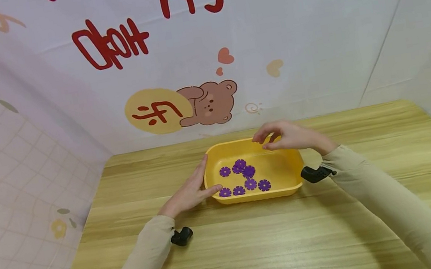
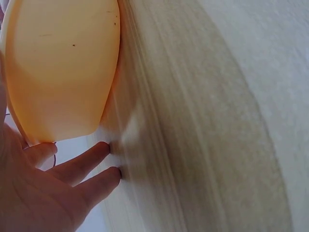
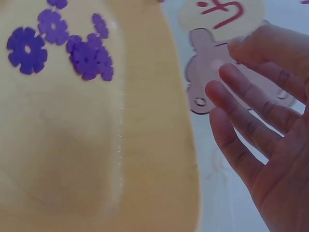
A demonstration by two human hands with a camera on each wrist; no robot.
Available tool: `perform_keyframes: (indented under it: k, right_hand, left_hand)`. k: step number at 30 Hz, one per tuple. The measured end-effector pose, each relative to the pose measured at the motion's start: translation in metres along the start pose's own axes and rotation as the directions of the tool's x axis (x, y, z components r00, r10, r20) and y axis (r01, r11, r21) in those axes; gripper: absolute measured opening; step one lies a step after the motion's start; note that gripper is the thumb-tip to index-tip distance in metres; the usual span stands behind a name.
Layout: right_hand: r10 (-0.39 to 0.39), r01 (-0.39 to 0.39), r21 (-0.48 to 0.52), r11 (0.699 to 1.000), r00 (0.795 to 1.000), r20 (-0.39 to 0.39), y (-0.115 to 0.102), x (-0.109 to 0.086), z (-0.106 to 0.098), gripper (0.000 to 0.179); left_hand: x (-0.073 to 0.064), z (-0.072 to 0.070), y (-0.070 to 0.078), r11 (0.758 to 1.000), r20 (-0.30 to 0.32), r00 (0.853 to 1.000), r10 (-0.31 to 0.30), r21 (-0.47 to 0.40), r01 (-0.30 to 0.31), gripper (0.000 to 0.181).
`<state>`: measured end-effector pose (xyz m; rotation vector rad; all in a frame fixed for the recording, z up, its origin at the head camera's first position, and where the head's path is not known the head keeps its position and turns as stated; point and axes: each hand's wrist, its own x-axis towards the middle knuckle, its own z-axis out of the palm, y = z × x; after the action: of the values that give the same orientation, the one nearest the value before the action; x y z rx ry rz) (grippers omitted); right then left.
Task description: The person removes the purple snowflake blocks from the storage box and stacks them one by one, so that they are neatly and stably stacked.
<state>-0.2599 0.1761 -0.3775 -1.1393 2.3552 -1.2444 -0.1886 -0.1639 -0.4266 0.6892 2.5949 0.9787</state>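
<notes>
A yellow plastic basin [image 1: 279, 169] sits on the table, with several purple snowflake-shaped plastic discs [image 1: 251, 184] lying in its left and middle part. My left hand [image 1: 189, 195] holds the basin's left end, thumb over the rim and fingers along the outer wall. In the left wrist view, the lower fingers [image 2: 91, 186] are spread and stand apart from the outer wall. Above the back right rim hovers my right hand [image 1: 290, 136], its fingers loosely bent with nothing between them. The right wrist view shows those fingers [image 3: 241, 137] apart beside the rim.
The wood-grain table [image 1: 260, 246] extends around the basin. Behind it stands a white backdrop [image 1: 311, 42] with red lettering and a printed bear [image 1: 214, 103]. Black wrist-worn devices [image 1: 182, 236] sit at both sleeves.
</notes>
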Motion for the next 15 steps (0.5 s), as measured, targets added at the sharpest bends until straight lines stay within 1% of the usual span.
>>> perform_keyframes:
  k: [3,8,12,15]
  right_hand:
    - [0.007,-0.008,0.007,1.000,0.999,0.051,0.006,0.009,0.004,0.024]
    - [0.019,-0.019,-0.001,1.000,0.994,0.111,0.015,0.024,0.010,0.024]
    - [0.025,-0.030,0.033,0.999,0.989,0.149,0.021,0.034,0.013,0.026]
    - [0.033,-0.043,0.056,0.998,0.983,0.183,0.022,0.038,0.015,0.025]
  left_hand:
    - [0.001,0.001,-0.001,1.000,0.009,1.000,-0.002,0.006,0.002,0.098]
    - [0.001,0.003,-0.002,1.000,0.007,1.000,-0.005,-0.002,0.005,0.098]
    - [0.001,0.003,-0.002,1.000,0.000,1.000,-0.012,-0.014,0.012,0.098]
    - [0.001,0.003,-0.003,1.000,-0.005,1.000,-0.014,-0.011,0.014,0.098]
